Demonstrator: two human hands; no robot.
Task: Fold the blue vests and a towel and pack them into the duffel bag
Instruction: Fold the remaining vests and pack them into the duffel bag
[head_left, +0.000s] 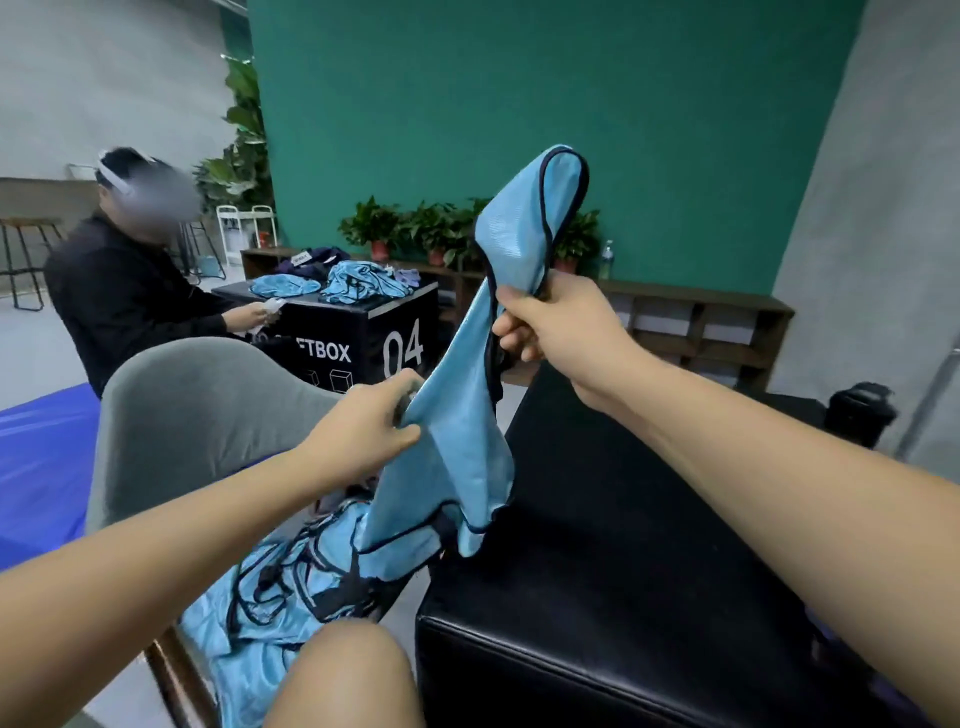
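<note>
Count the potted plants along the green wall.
3 red pots show: left potted plant, middle one, right one past the held blue vest, which may hide more.

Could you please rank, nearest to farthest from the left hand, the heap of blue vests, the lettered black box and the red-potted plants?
From the left hand:
1. Heap of blue vests, just below it.
2. Lettered black box, behind.
3. Red-potted plants, by the green wall.

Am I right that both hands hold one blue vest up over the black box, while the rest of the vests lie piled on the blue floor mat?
Not quite. The head view shows the left hand and right hand holding the blue vest up by the black box, but the pile of vests lies on the grey chair, not on the blue floor mat.
</note>
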